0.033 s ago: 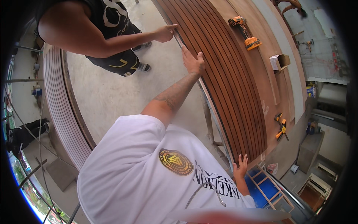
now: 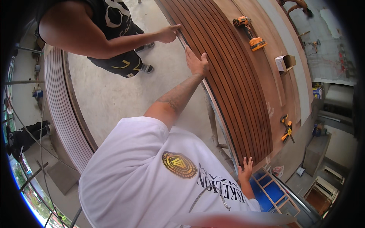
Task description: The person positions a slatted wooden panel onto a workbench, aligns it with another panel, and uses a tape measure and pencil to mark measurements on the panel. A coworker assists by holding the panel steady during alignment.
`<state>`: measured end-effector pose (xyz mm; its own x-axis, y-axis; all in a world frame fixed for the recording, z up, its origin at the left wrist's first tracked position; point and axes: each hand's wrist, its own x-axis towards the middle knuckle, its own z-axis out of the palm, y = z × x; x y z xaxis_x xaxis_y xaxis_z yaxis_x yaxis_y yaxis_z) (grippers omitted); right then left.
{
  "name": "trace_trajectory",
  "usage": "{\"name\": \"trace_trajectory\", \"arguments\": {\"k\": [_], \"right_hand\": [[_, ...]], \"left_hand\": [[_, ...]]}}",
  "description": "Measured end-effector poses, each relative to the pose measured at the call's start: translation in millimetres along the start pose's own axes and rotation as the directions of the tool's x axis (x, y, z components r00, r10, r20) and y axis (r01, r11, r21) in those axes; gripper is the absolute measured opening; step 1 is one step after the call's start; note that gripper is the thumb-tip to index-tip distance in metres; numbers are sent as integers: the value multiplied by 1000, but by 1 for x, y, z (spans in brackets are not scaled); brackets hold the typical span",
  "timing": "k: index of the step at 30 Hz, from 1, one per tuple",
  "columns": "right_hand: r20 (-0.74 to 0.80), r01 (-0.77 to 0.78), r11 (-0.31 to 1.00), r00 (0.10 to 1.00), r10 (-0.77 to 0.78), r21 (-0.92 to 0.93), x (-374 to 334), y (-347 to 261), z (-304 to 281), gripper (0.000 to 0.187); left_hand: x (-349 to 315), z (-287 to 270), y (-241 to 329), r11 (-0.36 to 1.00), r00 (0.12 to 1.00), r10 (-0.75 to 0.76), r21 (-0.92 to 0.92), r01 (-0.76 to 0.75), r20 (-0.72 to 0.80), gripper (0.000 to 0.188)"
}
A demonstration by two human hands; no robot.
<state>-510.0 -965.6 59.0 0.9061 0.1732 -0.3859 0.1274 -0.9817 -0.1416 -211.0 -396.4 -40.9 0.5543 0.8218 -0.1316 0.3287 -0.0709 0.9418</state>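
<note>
While both hands keep their places from the prev. frame, head view: L hand (image 2: 197,64), thumb apart, lies open at the long edge of a brown slatted panel (image 2: 228,68) on the bench (image 2: 267,72); R hand (image 2: 245,173), fingers spread, is at its near end. Co-worker's hand (image 2: 167,35) touches the same edge, farther fwd; drill (image 2: 249,32), open box (image 2: 280,65) & clamp (image 2: 289,130) lie across the panel.

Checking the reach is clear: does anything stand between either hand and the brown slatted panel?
Nothing visible: the left hand and right hand both rest at the edge of the slatted panel. The orange drill and open box lie beyond its far side.
</note>
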Motion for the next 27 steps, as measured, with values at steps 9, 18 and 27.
{"name": "trace_trajectory", "arguments": {"k": [9, 18, 27], "right_hand": [[-8, -38, 999, 999, 38, 5, 5, -4, 3, 79], [0, -39, 999, 999, 39, 8, 5, -7, 1, 78], [-21, -99, 993, 995, 100, 72, 0, -17, -4, 79]], "left_hand": [[5, -3, 3, 1000, 1000, 6, 14, -7, 27, 95], [13, -15, 9, 999, 999, 32, 1, -32, -20, 104], [41, -44, 34, 985, 972, -129, 136, 104, 195, 131]]}}
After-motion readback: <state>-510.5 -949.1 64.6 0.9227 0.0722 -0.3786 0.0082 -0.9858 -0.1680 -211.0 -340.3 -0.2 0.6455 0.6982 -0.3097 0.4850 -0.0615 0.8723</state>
